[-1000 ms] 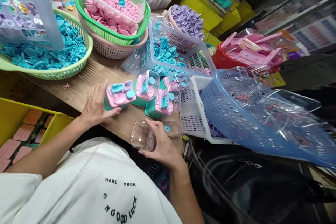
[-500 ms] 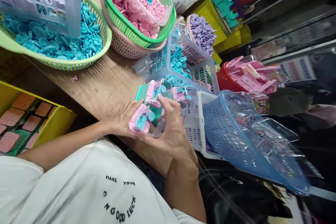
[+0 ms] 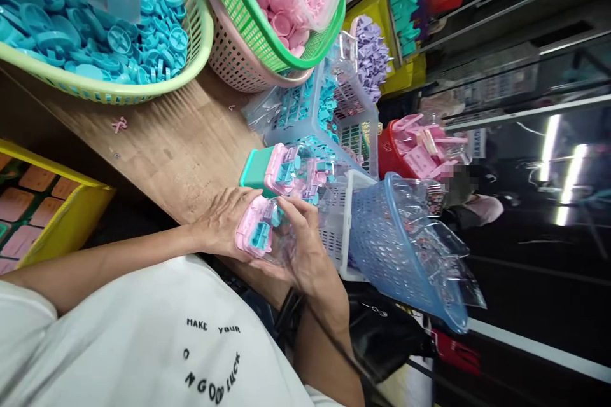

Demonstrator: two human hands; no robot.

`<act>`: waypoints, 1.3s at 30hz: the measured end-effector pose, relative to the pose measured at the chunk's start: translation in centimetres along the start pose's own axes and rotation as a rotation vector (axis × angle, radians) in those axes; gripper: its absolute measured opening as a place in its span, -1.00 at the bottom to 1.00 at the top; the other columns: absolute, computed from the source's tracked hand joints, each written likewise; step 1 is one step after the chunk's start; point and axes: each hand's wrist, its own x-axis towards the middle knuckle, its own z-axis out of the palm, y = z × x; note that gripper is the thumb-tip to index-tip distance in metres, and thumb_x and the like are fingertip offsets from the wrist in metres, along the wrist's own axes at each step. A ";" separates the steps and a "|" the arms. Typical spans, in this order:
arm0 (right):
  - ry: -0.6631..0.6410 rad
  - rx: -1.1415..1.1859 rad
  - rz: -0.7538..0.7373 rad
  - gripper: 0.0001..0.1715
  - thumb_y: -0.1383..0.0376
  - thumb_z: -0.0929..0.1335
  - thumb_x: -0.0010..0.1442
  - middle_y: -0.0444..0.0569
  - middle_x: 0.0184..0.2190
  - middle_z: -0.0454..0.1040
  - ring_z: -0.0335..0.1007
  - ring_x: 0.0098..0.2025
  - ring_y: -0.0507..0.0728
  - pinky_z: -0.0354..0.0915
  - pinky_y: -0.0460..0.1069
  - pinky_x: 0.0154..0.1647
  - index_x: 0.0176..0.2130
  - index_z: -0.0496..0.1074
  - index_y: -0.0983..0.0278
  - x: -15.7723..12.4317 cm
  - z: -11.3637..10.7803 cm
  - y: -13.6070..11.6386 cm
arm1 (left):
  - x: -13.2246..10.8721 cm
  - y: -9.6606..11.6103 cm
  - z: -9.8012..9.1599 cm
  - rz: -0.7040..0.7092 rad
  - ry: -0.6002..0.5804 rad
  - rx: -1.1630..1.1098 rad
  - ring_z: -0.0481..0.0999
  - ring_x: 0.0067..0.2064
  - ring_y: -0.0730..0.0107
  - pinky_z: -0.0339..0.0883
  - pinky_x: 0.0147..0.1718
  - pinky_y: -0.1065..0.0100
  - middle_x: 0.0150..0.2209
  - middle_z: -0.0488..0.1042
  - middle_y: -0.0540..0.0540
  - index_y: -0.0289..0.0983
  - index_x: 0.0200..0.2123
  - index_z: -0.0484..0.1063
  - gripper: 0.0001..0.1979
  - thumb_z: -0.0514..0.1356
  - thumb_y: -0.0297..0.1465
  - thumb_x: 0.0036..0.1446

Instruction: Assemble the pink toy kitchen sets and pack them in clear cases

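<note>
A small pink case (image 3: 255, 226) with blue pieces and a clear plastic cover is between my hands, close to my shirt. My left hand (image 3: 222, 219) is wrapped round its left side. My right hand (image 3: 308, 254) curves round the clear cover on its right, thumb below and fingers above. Just beyond them on the wooden table stands a teal and pink case (image 3: 270, 170) under clear plastic. More pink and blue pieces (image 3: 321, 179) in clear plastic lie to its right.
Baskets of blue parts (image 3: 200, 51) and pink parts (image 3: 337, 25) stand at the back left. A blue basket (image 3: 382, 229) of clear covers is at the right, near a red bucket (image 3: 387, 149). A yellow crate (image 3: 86, 210) sits lower left.
The view has shifted, so the baskets at the back left look larger. My right fingers have come lower and closer round the clear cover. The case stays between my hands.
</note>
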 end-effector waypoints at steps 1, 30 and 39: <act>0.018 0.008 -0.009 0.12 0.05 0.54 0.06 0.12 0.21 0.09 0.17 0.29 0.38 0.30 0.36 0.26 0.40 -0.01 0.06 -0.1 0.2 0.3 | 0.0 0.0 0.1 -0.002 -0.006 -0.002 0.30 0.22 -0.15 0.20 0.20 -0.07 0.22 0.27 -0.36 -0.29 0.32 0.02 0.17 0.43 0.05 -0.27; 0.031 -0.003 -0.035 0.12 0.16 0.53 -0.02 0.13 0.16 0.17 0.19 0.24 0.36 0.32 0.33 0.22 0.39 0.05 0.12 0.1 0.6 0.2 | -0.3 -0.3 0.1 0.053 -0.004 0.071 0.34 0.19 -0.15 0.23 0.16 -0.06 0.18 0.35 -0.40 -0.41 0.29 0.10 0.04 0.32 0.11 -0.09; -0.084 -0.048 -0.037 0.15 0.07 0.55 0.01 0.14 0.19 0.16 0.19 0.27 0.37 0.31 0.33 0.27 0.40 0.03 0.14 1.2 -0.5 -0.2 | -0.1 0.1 -0.3 0.053 0.002 0.039 0.36 0.19 -0.16 0.23 0.16 -0.05 0.18 0.36 -0.38 -0.36 0.27 0.11 -0.01 0.31 0.11 -0.07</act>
